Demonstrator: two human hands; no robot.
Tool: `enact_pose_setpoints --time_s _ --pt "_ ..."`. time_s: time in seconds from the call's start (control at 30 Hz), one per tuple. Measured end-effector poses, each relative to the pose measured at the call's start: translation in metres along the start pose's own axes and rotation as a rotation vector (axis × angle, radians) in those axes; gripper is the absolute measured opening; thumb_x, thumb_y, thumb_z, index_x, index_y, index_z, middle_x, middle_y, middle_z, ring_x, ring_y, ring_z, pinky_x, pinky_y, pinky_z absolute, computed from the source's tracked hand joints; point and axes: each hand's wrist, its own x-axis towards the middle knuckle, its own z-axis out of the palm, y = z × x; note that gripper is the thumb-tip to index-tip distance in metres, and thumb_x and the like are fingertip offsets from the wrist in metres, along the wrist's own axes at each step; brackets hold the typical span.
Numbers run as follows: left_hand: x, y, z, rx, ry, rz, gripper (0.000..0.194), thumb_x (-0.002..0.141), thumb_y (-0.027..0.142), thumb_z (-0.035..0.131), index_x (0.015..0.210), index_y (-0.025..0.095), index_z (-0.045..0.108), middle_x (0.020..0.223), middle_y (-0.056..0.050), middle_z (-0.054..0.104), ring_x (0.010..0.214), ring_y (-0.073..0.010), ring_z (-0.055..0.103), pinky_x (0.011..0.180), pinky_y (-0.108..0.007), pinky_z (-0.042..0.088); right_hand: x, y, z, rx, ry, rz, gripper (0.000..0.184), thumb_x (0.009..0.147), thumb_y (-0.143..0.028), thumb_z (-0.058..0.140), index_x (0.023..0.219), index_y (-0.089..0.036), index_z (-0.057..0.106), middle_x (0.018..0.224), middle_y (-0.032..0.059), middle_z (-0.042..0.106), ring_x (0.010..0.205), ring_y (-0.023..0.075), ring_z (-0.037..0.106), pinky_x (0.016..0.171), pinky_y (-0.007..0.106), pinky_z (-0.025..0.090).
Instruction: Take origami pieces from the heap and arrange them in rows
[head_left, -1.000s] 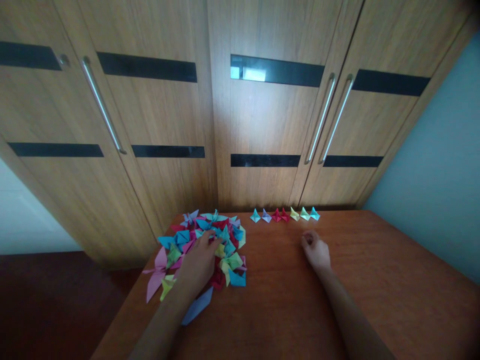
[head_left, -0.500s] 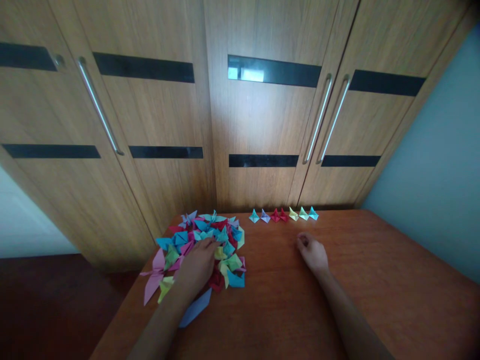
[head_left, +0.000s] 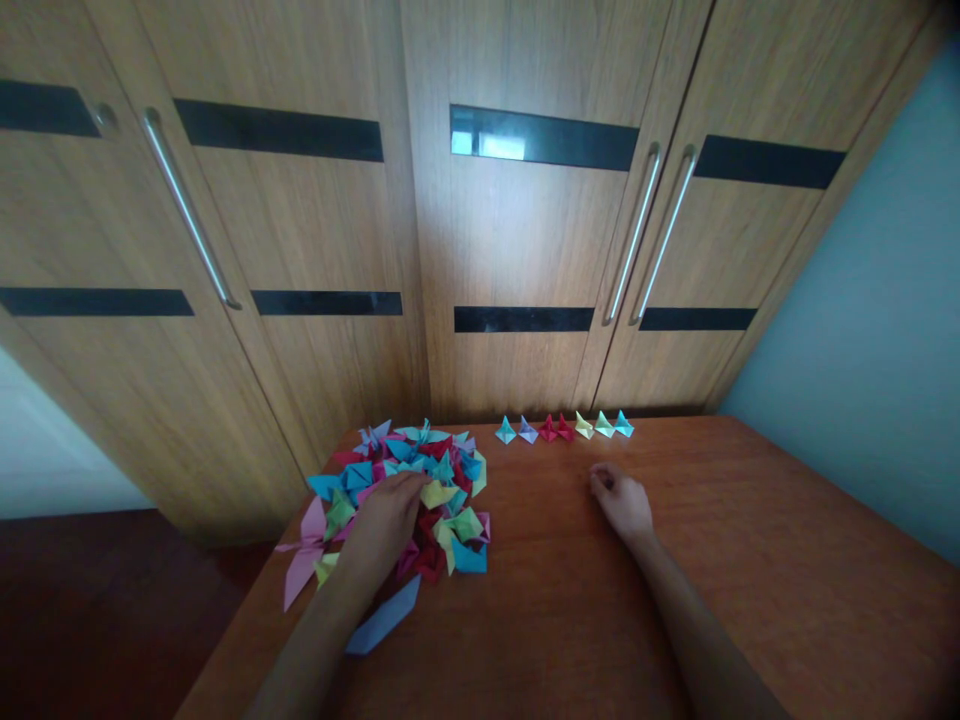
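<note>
A heap of folded paper cranes (head_left: 469,523) in many colours lies on the left of the table. Over its middle is my left hand (head_left: 386,515), with thumb and fingers pinched on a yellow origami crane (head_left: 439,494) that tips up among the others; my fingers hide part of its edge. My right hand (head_left: 624,503) rests on the tabletop to the right, fingers curled in a loose fist and nothing visible in them. Beyond it, along the back edge, several small origami pieces stand in a row, among them a light blue one (head_left: 505,431) and a yellow one (head_left: 584,426).
The reddish-brown wooden table (head_left: 540,610) reaches up to a wooden wardrobe (head_left: 517,240) with metal handles (head_left: 634,235). A pale lilac folded paper strip (head_left: 384,617) lies at the near side of the heap. A blue-grey wall (head_left: 877,330) stands on the right.
My left hand has drawn slightly back and left, and the yellow crane at its fingertips has lifted and shows more. My right hand stays in place.
</note>
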Motion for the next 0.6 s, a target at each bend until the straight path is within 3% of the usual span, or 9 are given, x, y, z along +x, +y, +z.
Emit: enact_pose_setpoints --time_s 0.17,0.33,0.6 --pt "0.0 0.009 -0.003 -0.055 0.08 -0.035 0.026 0.085 0.022 0.043 0.095 0.022 0.066 0.101 -0.005 0.07 0.095 -0.0201 0.063 0.089 -0.033 0.047 0.0 -0.002 -0.001 0.089 0.008 0.017 0.02 0.079 -0.03 0.049 0.091 -0.025 0.063 0.076 0.0001 0.07 0.076 0.0186 0.066 0.066 0.023 0.046" --pt "-0.002 0.016 0.0 -0.095 0.076 -0.008 0.024 0.084 0.021 0.044 0.094 0.022 0.066 0.1 -0.004 0.07 0.093 -0.0194 0.064 0.086 -0.032 0.049 -0.005 -0.014 -0.004 0.293 0.0 -0.052 0.023 0.08 -0.036 0.048 0.089 -0.021 0.062 0.073 0.0017 0.068 0.07 0.0185 0.066 0.066 0.025 0.047" --pt "-0.006 0.038 0.009 -0.265 0.064 -0.03 0.022 0.084 0.021 0.046 0.093 0.022 0.066 0.095 -0.003 0.071 0.088 -0.0172 0.065 0.082 -0.03 0.05 -0.025 -0.057 -0.006 0.519 -0.108 -0.249 0.035 0.084 -0.048 0.049 0.089 -0.017 0.063 0.066 0.002 0.062 0.063 0.0164 0.058 0.063 0.028 0.046"
